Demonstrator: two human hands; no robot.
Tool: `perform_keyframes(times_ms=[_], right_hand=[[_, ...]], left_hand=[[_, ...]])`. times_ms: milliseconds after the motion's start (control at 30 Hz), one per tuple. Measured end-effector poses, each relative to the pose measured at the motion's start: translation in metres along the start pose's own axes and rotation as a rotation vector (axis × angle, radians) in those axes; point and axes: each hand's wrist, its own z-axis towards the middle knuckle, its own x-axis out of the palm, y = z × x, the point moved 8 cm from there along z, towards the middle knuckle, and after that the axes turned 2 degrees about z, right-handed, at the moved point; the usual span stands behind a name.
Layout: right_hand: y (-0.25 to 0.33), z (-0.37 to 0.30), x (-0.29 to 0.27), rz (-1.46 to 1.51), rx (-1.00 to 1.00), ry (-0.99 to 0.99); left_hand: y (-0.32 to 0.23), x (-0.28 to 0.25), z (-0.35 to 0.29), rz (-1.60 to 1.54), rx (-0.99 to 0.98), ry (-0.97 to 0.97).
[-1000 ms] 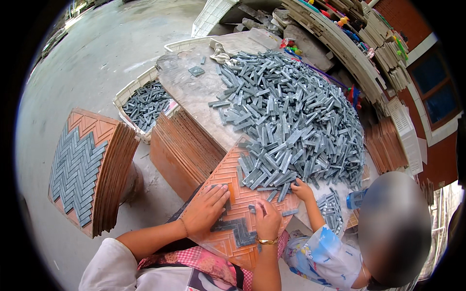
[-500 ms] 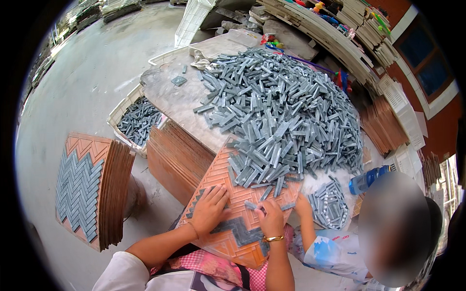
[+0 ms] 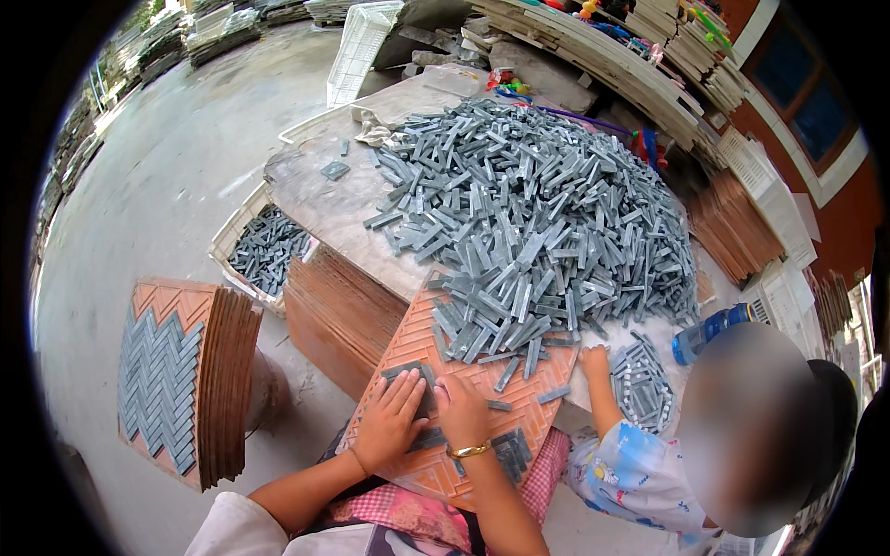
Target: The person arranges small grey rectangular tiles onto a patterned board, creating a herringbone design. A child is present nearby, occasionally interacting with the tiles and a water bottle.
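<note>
An orange moulded board with a herringbone pattern lies across my lap, its far edge under a heap of grey stone strips. My left hand rests on its left part, fingers stretched out over dark grey strips set in the grooves. Close beside it is my right hand, fingers curled together against a dark strip; whether they grip a piece is hidden. To the right of my right wrist, a dark block of set strips shows. Two loose strips, a short one and a lighter one, lie on the board.
Stacked orange boards stand at left, the top one filled with grey strips. More boards and a white crate of strips sit beside the table. At right, another person's hand is near a strip arrangement and a blue bottle.
My right hand has moved left and slightly up, from the board's middle to beside my left hand. My left hand has shifted slightly down. The other person's hand has moved up, off the board's edge.
</note>
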Motion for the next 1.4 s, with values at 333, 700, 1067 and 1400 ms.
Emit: perform_keyframes(times_ms=[333,700,1067,1400], right_hand=[[-0.001,0.018,0.007,-0.03,-0.037,0.01],[-0.04,-0.01,-0.078,-0.118,0.072,0.127],[-0.019,-0.016,-0.067,-0.058,-0.135,0.172],[-0.005,-0.016,-0.029,-0.005,-0.264,0.402]], left_hand=[[0.001,-0.004,0.004,-0.011,0.019,0.039],[0.009,-0.005,0.029,-0.068,0.007,-0.046],[0.001,-0.003,0.012,0.01,0.07,0.117],[-0.012,0.008,-0.038,-0.018,0.084,0.186]])
